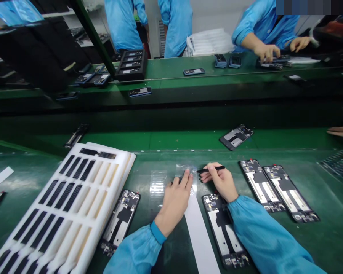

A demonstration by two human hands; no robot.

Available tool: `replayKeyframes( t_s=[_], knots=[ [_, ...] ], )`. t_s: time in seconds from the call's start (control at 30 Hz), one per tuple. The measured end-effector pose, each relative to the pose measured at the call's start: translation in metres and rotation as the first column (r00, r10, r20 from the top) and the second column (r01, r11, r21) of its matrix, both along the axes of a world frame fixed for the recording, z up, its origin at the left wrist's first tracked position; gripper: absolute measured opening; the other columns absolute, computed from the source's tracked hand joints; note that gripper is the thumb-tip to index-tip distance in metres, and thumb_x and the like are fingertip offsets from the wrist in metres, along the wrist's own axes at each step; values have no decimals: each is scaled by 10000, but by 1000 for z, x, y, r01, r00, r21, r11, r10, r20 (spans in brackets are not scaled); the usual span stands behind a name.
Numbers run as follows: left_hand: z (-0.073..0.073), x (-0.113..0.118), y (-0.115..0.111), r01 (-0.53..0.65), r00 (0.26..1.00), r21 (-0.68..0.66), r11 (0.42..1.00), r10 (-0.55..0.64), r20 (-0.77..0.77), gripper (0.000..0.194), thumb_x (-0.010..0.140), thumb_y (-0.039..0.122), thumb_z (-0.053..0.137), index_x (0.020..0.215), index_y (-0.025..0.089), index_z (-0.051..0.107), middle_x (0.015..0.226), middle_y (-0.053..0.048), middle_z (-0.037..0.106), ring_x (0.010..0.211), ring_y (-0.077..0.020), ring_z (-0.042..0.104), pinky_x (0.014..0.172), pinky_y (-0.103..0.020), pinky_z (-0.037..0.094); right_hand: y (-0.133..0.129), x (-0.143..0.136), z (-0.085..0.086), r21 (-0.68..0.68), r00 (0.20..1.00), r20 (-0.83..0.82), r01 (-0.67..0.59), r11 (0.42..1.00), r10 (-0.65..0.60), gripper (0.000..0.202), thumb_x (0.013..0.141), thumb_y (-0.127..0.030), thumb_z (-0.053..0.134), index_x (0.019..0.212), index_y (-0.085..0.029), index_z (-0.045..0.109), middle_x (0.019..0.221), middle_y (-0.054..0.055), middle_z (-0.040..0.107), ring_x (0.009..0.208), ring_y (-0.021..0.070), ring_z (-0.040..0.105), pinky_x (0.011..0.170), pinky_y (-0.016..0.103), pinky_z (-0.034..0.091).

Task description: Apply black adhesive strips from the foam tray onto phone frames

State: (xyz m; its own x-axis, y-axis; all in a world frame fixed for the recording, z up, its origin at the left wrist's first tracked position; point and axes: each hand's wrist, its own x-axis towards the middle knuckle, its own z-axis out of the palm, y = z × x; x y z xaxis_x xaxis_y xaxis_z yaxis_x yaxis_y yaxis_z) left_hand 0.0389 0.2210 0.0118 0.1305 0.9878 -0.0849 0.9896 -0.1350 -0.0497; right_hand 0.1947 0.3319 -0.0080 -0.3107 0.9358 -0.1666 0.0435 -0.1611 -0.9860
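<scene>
My right hand [221, 180] pinches a pair of black tweezers [215, 169], their tip pointing left toward the fingertips of my left hand [177, 199]. The left hand lies with fingers stretched out, pressing on a clear film sheet [183, 167] at the top of a long white paper strip [198, 232]. What lies under those fingertips is hidden. Another clear sheet with pale strips [157, 186] is just left of it. Below my right hand is an opened phone body [224, 232], partly covered by my sleeve. A second phone body [121, 220] lies left of my left forearm.
A white foam tray [87, 167] with black flat parts in slots stands at left. Two phone bodies [260, 184] lie at right, and one phone [236, 137] lies on the green strip beyond. Across the bench, a co-worker's hands [267, 52] handle phones near a black tray [131, 62].
</scene>
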Motion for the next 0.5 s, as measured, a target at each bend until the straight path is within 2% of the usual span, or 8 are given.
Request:
replayKeyframes(
  t_s=[0.37, 0.43, 0.5],
  knots=[
    [0, 0, 1, -7, 999, -9, 1000, 8, 32, 705, 807, -60, 423, 1480, 150, 443, 1597, -106, 372, 1018, -258, 628, 721, -371, 580, 0, -1, -5, 5, 1000, 14, -12, 1000, 12, 551, 785, -712, 664, 852, -165, 647, 633, 65, 737, 519, 173, 714, 519, 270, 622],
    [-1, 0, 1, -28, 994, -5, 1000, 29, 110, 709, 803, -68, 414, 1477, 150, 446, 1593, -110, 377, 1033, -273, 623, 734, -392, 577, 1, -1, -6, 6, 1000, 9, -12, 1000, 12, 551, 784, -710, 667, 858, -165, 650, 632, 62, 735, 519, 170, 713, 517, 266, 620],
    [-2, 0, -1, -104, 937, -13, 995, 102, 333, 704, 795, -83, 405, 1446, 172, 489, 1575, -97, 414, 1075, -282, 611, 800, -417, 562, 1, -1, -6, 8, 1000, 1, -10, 1000, 10, 554, 784, -708, 670, 879, -162, 658, 634, 60, 734, 524, 170, 714, 519, 267, 619]
  ],
)
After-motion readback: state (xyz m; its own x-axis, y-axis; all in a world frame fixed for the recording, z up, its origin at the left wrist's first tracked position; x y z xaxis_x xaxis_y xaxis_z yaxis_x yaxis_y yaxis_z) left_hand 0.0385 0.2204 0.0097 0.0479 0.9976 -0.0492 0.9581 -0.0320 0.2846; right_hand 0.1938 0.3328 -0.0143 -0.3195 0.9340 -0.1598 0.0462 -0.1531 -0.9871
